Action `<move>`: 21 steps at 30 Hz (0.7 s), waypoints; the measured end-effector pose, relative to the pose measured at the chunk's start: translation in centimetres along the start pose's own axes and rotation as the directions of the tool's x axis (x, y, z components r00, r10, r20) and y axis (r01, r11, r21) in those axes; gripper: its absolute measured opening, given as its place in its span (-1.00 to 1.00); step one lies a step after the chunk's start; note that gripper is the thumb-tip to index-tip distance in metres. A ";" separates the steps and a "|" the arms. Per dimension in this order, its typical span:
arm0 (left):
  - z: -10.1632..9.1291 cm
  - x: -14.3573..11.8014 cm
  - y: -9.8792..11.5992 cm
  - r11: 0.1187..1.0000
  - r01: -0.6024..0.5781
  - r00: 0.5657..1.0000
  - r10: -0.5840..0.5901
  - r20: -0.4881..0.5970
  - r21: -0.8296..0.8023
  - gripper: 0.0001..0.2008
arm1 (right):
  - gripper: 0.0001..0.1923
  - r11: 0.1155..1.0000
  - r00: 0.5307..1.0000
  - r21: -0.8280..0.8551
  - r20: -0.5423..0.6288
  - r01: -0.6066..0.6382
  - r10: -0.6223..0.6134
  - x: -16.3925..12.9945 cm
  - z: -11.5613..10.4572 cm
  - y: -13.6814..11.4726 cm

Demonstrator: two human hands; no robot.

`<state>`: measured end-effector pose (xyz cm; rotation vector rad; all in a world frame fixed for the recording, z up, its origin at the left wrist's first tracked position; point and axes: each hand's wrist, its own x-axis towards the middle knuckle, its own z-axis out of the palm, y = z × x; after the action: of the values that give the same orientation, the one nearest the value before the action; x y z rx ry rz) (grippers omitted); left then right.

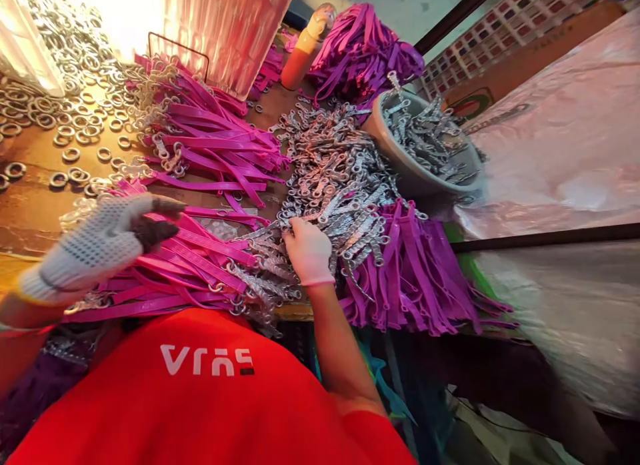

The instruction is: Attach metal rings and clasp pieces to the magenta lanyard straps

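My left hand [103,241], in a white dotted glove with dark fingertips, hovers over the pink straps [200,251] at the left. Its thumb and fingers are apart, and nothing shows between them. My right hand [310,248], in a plain pale glove, is closed at the front of a heap of silver metal clasps [335,158]. Its fingertips pinch a thin silver strip [270,230], whose end is partly hidden by the fingers. Near that hand, pink straps with rings and silver pieces at their ends lie in a row.
Loose metal rings [75,155] spread across the table's left side. More pink straps [215,138] lie farther back, near an orange bottle [300,51]. A grey bucket [390,141] of silver pieces stands at right. Purple straps [405,278] hang over the front edge; another purple bundle [367,51] lies behind.
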<state>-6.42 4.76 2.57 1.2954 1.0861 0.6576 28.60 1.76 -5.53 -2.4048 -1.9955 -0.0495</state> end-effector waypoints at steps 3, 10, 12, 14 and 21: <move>3.6 0.6 -0.3 0.900 0.134 0.990 -0.104 0.095 -0.415 -0.61 | -0.78 1.000 0.999 -0.001 0.034 0.018 -0.018 1.3 1.7 -0.4; 6.3 1.4 -1.3 0.632 0.216 0.976 -0.162 0.146 -0.744 -0.54 | -0.78 0.864 0.962 0.441 -0.227 0.242 -0.154 -2.3 -1.6 -2.0; 6.7 1.4 -1.8 0.595 0.205 0.978 -0.155 0.140 -0.777 -0.53 | -0.77 0.730 0.948 0.607 -0.245 0.314 -0.204 -4.2 -3.6 -3.9; 7.1 1.5 -2.2 0.571 0.186 0.982 -0.129 0.136 -0.800 -0.54 | -0.76 0.680 0.933 0.639 -0.245 0.360 -0.263 -5.8 -5.3 -6.3; 7.9 0.5 -2.2 0.541 0.150 0.989 -0.087 0.122 -0.827 -0.55 | -0.57 0.781 0.867 0.380 -0.260 0.496 -0.424 -6.8 -6.1 -11.1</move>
<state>0.52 1.41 -0.26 0.3777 0.6254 0.8740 16.35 -3.10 0.21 -1.5551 -2.1817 0.1756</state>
